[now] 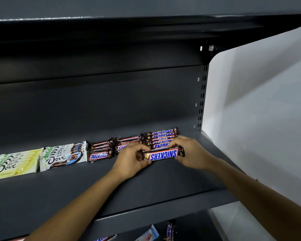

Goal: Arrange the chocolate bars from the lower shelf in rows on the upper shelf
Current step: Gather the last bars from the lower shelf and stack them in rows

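Snickers bar (164, 154), head view: it is held by both ends just in front of the rightmost Snickers row (161, 136) on the upper shelf (146, 185); whether it touches the shelf surface cannot be told. The left end is gripped by the curled fingers of the left hand (131, 160); the right end is pinched by the right hand (189, 152).

Risks, as judged: the row behind could be knocked out of line if the bar is pushed in too firmly, the glossy wrappers being likely to slide on painted metal; the bar could be set down skewed, or ride up over its neighbour's edge; the middle Snickers row (128, 139) could be brushed by the left knuckles.

Appearance: long, slim bar; brown wrapper, blue lettering on white, read upside down from the camera; crimped ends; no damage is seen.

Dove bars (64, 156) are ranged further left; loose bars (169, 230) are glimpsed below, so the work is judged unfinished.
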A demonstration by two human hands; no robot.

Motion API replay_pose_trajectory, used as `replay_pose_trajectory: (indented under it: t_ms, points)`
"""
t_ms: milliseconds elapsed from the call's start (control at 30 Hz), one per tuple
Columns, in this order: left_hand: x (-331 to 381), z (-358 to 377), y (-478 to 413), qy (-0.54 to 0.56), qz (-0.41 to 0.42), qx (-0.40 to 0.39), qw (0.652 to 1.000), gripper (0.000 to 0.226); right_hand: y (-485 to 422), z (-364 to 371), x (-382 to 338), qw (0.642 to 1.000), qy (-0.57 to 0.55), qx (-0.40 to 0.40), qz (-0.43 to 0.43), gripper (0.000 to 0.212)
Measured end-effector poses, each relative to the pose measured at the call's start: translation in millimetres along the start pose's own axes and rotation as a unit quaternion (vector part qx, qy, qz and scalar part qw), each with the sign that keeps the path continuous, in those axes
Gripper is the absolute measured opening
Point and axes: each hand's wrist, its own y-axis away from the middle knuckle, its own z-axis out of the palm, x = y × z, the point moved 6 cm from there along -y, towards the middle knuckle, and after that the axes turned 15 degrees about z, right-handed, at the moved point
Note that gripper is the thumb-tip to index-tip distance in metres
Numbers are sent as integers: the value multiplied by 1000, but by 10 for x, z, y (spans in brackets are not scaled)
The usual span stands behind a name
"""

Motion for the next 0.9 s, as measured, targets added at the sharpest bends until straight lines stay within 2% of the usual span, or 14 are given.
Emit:
replay_pose_trajectory:
  t_ms: [133, 433, 700, 900]
  points:
    - [-41, 102, -1, -7, -5, -31, 999, 35, -37, 70, 166, 999, 10, 1, 35, 35]
    - [-77, 153, -8, -30, 19, -4, 999, 35, -51, 103, 290, 998, 10, 23, 50, 35]
    - [-45, 199, 40, -9, 72, 20, 997, 34, -6, 68, 312, 997, 16, 68, 13, 29]
    - [-14, 185, 94, 41, 115, 1, 992, 30, 44, 77, 272, 999, -19, 31, -2, 26]
